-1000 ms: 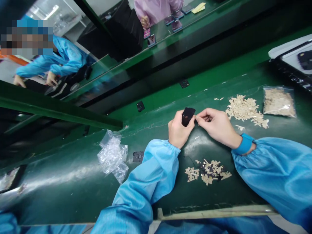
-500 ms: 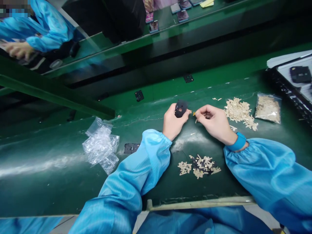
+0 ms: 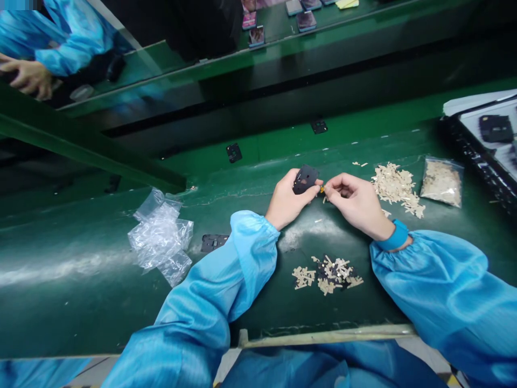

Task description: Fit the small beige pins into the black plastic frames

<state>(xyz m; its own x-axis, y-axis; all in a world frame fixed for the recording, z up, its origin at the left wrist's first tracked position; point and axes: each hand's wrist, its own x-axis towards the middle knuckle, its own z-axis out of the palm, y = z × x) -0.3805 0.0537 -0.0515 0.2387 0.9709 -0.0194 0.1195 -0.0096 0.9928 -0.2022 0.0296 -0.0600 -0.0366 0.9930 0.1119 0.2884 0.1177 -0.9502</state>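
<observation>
My left hand (image 3: 287, 198) grips a flat black plastic part (image 3: 306, 179) with a small opening in it, held above the green bench. Close beside it, my right hand (image 3: 355, 202) is closed in a pinch on a tiny yellow piece (image 3: 322, 189) near my left fingertips. Whether that piece touches the black part I cannot tell. Right of my right hand lies a heap of pale beige strips (image 3: 393, 183). Nearer my body, a mixed pile of beige and black bits (image 3: 333, 274) rests on the bench.
A filled clear bag (image 3: 442, 182) and a black-edged tray (image 3: 464, 129) are at right. Crumpled clear plastic bags (image 3: 161, 234) and another black part (image 3: 214, 242) lie at left. Two black parts (image 3: 233, 153) sit farther back. A co-worker in blue sleeves (image 3: 72, 51) is at upper left.
My left hand has turned the black part, and its fingertips have come closer to the yellow piece in my right hand. The whole view has shifted slightly.
</observation>
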